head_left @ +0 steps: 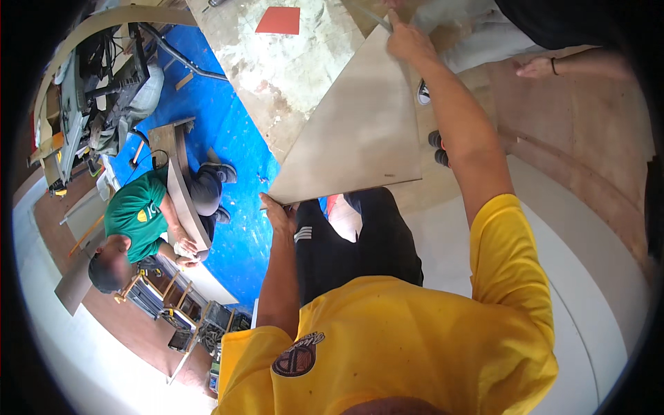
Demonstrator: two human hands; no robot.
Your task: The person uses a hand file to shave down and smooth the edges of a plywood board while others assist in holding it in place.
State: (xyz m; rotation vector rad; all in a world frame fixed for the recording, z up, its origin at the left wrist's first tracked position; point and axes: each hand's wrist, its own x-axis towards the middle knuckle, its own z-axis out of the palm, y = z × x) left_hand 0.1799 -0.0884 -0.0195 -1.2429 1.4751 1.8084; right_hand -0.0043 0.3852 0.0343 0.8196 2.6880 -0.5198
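A beige, flat wooden board (356,131) with slanting edges is tilted in front of me, one corner toward my lap. My left hand (278,216) grips its near left corner, with the thumb at the edge and the other fingers mostly hidden. At the far end my right hand (411,43) is closed around the board's edge, one finger stretched forward along it. A thin grey strip (370,15) lies just beyond that hand; I cannot make out what it is. Under the board's left side is a worktable (277,104) blotched with white.
A red flat piece (279,21) lies on the worktable. At left, a person in green (142,211) sits on a blue tarp (245,249) with a curved board (185,200). Another person's hand (536,68) hangs at right. Tools and frames (187,304) stand lower left.
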